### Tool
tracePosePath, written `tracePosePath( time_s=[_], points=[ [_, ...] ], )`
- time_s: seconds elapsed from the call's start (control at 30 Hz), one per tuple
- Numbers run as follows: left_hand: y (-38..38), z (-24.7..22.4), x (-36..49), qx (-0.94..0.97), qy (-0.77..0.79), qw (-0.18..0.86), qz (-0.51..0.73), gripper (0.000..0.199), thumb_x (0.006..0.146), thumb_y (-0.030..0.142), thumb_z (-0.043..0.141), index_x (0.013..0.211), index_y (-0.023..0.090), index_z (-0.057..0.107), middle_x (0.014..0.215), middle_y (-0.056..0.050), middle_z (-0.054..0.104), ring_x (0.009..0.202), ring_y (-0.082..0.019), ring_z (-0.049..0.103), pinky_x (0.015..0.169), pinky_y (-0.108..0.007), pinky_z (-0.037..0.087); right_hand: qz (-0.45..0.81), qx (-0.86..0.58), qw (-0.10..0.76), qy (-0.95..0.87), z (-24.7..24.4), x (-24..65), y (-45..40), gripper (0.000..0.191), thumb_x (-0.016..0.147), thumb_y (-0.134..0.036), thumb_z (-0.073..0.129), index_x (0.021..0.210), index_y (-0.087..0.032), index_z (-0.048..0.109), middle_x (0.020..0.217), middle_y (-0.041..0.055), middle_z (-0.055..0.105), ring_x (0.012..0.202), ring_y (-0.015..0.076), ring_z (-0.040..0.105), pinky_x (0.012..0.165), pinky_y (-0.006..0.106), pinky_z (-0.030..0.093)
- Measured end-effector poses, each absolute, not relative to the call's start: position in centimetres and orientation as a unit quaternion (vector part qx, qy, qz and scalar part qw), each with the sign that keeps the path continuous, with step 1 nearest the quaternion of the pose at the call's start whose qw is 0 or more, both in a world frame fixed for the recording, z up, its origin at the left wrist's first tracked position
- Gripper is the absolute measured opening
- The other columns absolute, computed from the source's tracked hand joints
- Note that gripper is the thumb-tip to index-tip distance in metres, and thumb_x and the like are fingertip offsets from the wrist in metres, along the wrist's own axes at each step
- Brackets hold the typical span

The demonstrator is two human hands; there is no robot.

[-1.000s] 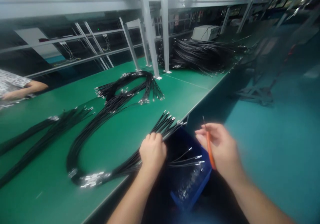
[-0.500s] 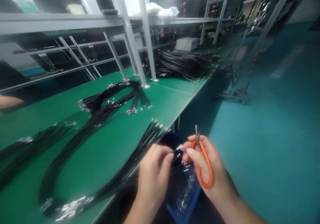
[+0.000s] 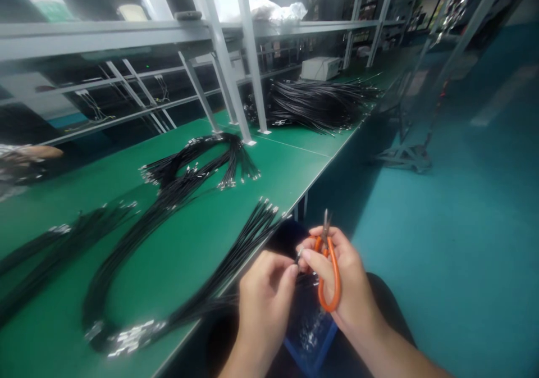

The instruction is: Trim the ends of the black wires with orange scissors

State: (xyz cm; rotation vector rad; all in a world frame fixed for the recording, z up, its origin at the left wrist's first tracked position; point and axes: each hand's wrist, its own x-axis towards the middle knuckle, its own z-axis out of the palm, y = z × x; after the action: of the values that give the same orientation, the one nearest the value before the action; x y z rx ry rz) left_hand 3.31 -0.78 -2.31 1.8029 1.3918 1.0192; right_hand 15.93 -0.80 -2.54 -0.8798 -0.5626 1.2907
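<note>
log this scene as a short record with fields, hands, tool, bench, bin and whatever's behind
left hand: pinching a thin dark cable end
right hand: holding orange-handled scissors, fingertips by the cable end
scissors: blades pointing up, away from the cable end
bench: green top with a curved black cable bundle
bin: blue, below the hands; small bright bits inside, too blurred to identify
behind: larger black cable pile, whitish box

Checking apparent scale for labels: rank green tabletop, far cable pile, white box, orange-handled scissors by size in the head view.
1. Green tabletop
2. Far cable pile
3. White box and orange-handled scissors: unsure, scissors much nearer the camera
</note>
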Motion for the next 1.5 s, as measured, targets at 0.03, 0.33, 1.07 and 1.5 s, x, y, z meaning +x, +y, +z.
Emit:
tracePosePath(
  time_s=[0.03, 0.33, 1.07, 1.5],
  points=[
    [-0.8, -2.4, 3.3, 0.683, 0.53, 0.318, 0.39, 0.014, 0.085, 0.028, 0.056, 0.077, 0.019, 0.064, 0.072, -0.001, 0.063, 0.065, -0.015, 0.057, 0.062, -0.024, 0.043, 0.577, -0.393, 0.672, -0.248, -2.5, 15.9, -0.8, 0.031, 0.071, -0.013, 0.07, 0.094, -0.022, 0.051, 0.073, -0.004, 0.063, 0.059, 0.0096, 0.057, 0.059, 0.023, 0.047],
    [-0.9, -2.7, 3.5, 0.622, 0.497, 0.422, 0.434, 0.015, 0.084, 0.026, 0.057, 0.074, 0.017, 0.062, 0.071, -0.002, 0.066, 0.065, -0.015, 0.058, 0.062, -0.023, 0.045, 0.677, -0.308, 0.646, -0.172, -3.2, 15.3, -0.4, 0.025, 0.072, -0.007, 0.061, 0.092, -0.019, 0.052, 0.067, -0.0017, 0.061, 0.054, 0.0101, 0.053, 0.055, 0.023, 0.042],
    [0.1, -2.2, 2.5, 0.418, 0.368, 0.661, 0.504, 0.016, 0.086, 0.023, 0.055, 0.073, 0.014, 0.054, 0.064, 0.002, 0.054, 0.062, -0.01, 0.051, 0.062, -0.022, 0.042, 0.673, -0.326, 0.629, -0.212, -3.0, 13.7, -1.4, 0.024, 0.075, -0.011, 0.064, 0.092, -0.022, 0.051, 0.071, -0.0038, 0.059, 0.062, 0.0115, 0.054, 0.062, 0.025, 0.044],
    [0.0, -2.4, 1.9, 0.591, 0.482, 0.386, 0.519, 0.013, 0.083, 0.022, 0.056, 0.093, 0.02, 0.064, 0.093, -0.005, 0.06, 0.074, -0.015, 0.057, 0.069, -0.028, 0.048, 0.676, -0.308, 0.649, -0.164, -3.3, 14.2, -0.7, 0.025, 0.072, -0.009, 0.066, 0.091, -0.021, 0.053, 0.071, -0.0033, 0.059, 0.061, 0.0122, 0.056, 0.062, 0.025, 0.045]
  ],
)
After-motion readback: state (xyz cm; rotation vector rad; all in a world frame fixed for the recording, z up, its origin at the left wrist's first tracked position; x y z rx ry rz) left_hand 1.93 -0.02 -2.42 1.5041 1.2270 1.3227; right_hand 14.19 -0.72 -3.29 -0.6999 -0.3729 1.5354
